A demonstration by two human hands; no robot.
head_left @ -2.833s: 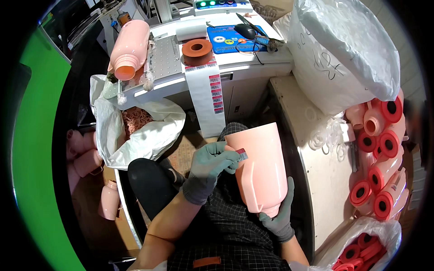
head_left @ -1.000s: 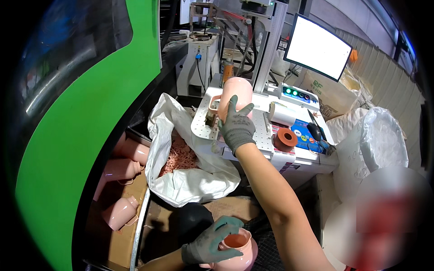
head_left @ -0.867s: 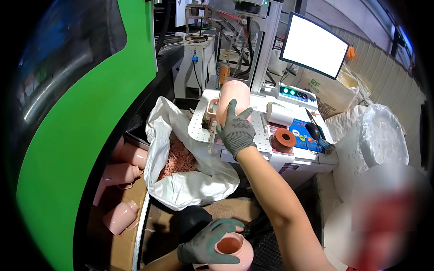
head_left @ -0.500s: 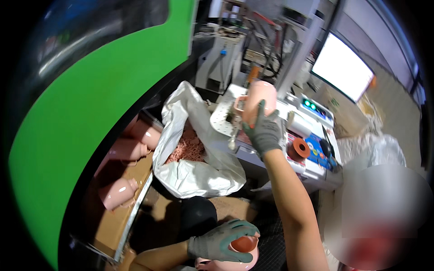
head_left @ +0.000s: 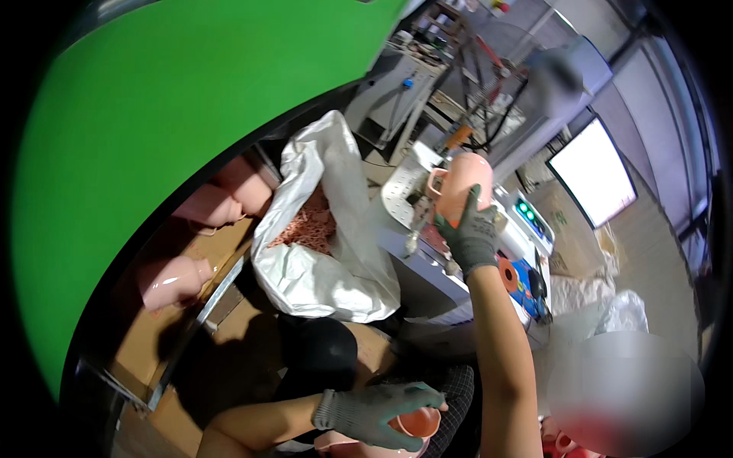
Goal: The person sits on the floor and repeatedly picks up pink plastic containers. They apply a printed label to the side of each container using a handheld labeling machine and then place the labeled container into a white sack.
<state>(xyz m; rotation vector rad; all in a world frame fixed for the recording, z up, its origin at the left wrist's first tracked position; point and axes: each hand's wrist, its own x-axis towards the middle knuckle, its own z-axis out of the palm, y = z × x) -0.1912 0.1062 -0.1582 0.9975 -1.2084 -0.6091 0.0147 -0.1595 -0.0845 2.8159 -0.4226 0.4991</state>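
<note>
My right hand [head_left: 472, 233], in a grey-green glove, is stretched far out over the white worktable. It grips a glossy pink jug [head_left: 467, 179] whose side handle points left. Low in front of me my left hand [head_left: 374, 416], gloved alike, is curled around the neck of a second pink jug [head_left: 422, 422]. That one rests by my lap with its round mouth showing, its body partly cut off by the lower edge. More pink jugs, one of them a jug lying on its side [head_left: 174, 281], are on brown cardboard at the left.
A white sack [head_left: 336, 286] with pink scraps [head_left: 307, 229] stands between me and the worktable [head_left: 439, 282]. A green machine panel [head_left: 175, 114] curves along the left. At the right are an orange-brown tape roll [head_left: 507, 273], a lit screen [head_left: 594, 172] and a blurred pale shape.
The view has shifted, so the green panel fills more of the upper left. Both hands keep their grip on their jugs, with little clear movement otherwise.
</note>
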